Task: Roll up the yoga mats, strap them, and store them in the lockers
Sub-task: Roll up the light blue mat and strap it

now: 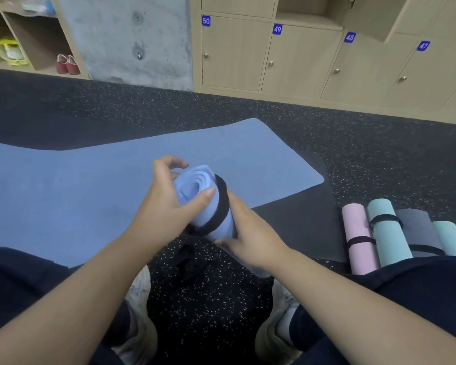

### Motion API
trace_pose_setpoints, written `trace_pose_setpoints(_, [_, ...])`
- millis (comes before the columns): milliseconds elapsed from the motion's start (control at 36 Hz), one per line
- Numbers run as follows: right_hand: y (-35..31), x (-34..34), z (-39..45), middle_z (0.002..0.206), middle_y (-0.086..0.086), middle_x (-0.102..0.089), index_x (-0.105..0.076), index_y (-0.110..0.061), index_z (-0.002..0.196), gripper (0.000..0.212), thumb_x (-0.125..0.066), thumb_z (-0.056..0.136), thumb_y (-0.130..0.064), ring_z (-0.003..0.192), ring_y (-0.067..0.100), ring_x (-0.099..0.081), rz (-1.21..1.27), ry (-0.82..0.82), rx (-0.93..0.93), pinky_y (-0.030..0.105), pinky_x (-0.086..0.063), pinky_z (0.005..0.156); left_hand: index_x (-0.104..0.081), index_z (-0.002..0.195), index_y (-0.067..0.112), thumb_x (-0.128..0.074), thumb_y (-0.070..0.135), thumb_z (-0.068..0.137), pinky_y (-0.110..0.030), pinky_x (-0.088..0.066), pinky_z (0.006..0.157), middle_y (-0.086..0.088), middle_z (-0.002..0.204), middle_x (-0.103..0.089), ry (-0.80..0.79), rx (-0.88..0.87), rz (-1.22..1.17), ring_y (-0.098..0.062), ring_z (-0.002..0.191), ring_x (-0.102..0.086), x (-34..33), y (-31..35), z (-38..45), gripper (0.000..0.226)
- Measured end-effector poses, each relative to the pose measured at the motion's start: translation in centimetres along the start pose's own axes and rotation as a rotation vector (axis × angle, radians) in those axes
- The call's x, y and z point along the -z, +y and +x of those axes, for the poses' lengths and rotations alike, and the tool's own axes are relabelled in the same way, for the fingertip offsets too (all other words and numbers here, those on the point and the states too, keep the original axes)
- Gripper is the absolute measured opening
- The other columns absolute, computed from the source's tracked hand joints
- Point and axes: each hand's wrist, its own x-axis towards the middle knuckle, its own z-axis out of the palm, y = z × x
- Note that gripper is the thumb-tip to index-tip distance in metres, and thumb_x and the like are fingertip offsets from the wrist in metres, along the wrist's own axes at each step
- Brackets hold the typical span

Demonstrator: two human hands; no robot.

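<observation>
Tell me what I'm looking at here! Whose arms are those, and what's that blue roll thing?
The camera sits on a person's head, looking down, so you see their own arms. No machine here, just two hands. The left hand and the right hand hold a rolled blue yoga mat with a black strap around it. On the speckled floor lies a flat blue mat over a dark mat. To the right lie rolled mats, such as a pink one. Behind stand numbered wooden lockers.
</observation>
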Motion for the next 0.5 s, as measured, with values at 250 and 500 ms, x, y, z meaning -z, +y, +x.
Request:
trace_pose_setpoints(250, [-0.5,-0.3,1.1,0.152,-0.011,-0.036,-0.002,-0.028,0.152,0.107,-0.079,0.079,-0.031,0.129,0.020,-0.048,0.105,0.081,-0.191,0.034,-0.043,0.098,-0.029,0.132,0.015,-0.081,0.020,0.073,-0.021,-0.044,0.097,0.010,0.136,-0.029,0.056,-0.129,0.108,0.005,0.118,-0.044,-0.7,-2.2,-0.3,0.079])
trace_pose_setpoints(500, [-0.6,-2.1,1.2,0.154,-0.014,-0.030,0.013,-0.049,0.149,0.120,-0.082,0.076,-0.033,0.132,0.017,-0.044,0.105,0.072,-0.192,0.031,-0.041,0.100,-0.009,0.146,0.037,-0.082,0.017,0.074,-0.023,-0.044,0.097,0.043,0.123,-0.029,-0.077,0.092,-0.080,0.019,0.115,-0.042,-0.9,-3.4,-0.5,0.104])
